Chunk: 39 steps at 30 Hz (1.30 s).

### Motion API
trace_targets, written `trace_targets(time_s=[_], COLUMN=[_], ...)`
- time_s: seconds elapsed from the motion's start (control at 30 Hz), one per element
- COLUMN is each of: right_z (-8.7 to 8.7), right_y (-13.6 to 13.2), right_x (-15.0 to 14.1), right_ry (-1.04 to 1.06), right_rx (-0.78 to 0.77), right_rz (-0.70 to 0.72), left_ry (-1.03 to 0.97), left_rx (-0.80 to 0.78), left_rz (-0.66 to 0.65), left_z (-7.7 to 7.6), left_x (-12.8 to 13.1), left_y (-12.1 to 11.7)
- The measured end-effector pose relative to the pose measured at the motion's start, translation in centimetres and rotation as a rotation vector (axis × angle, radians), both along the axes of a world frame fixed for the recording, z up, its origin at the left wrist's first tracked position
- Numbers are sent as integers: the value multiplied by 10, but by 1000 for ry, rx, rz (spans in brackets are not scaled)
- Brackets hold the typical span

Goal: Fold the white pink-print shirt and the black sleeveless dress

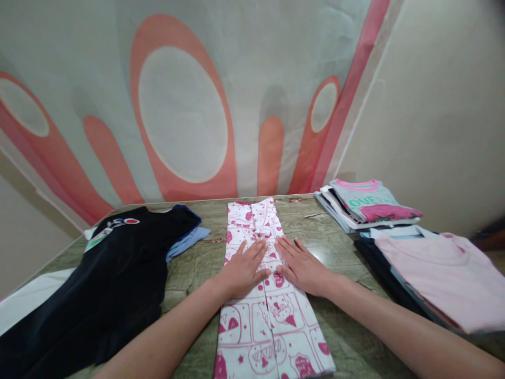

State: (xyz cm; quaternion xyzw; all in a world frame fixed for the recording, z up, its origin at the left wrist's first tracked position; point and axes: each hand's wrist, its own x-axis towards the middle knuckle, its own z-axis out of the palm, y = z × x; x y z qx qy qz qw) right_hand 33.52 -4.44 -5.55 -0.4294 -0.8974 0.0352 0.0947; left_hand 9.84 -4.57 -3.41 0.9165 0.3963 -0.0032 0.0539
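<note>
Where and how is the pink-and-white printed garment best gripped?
The printed garment is probably best pinched by both long edges at mid-length, left hand from the left, right hand from the right; it lies flat in a long strip, with both hands resting on it.

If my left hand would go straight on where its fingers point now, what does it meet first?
The left hand rests on the pink-and-white cloth; ahead, it would probably meet the fingertips of the right hand first, though it might pass just beyond them.
</note>
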Motion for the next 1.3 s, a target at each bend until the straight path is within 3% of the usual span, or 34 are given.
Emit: trace_targets(time_s=[0.13,0.23,0.5,0.83,0.9,1.07,1.3], right_z=[6,9,13,12,21,43,27], right_y=[-19,-33,-57,-87,-92,-103,-109], right_x=[-6,-7,-10,-18,-20,-26,-42], right_ry=[24,21,38,53,61,37,30], right_rx=[52,-17,-114,-102,-107,-161,57], right_rz=[81,165,162,121,172,502,612], left_ry=[-18,-23,-39,-59,-91,-49,-42], left_rx=[17,23,31,-1,17,10,3], left_rz=[-24,-29,-31,-19,-4,0,7], left_z=[-3,-4,-5,5,5,0,-5], left_x=[0,-1,-6,-5,-6,-10,-8], left_y=[3,3,3,0,0,1,2])
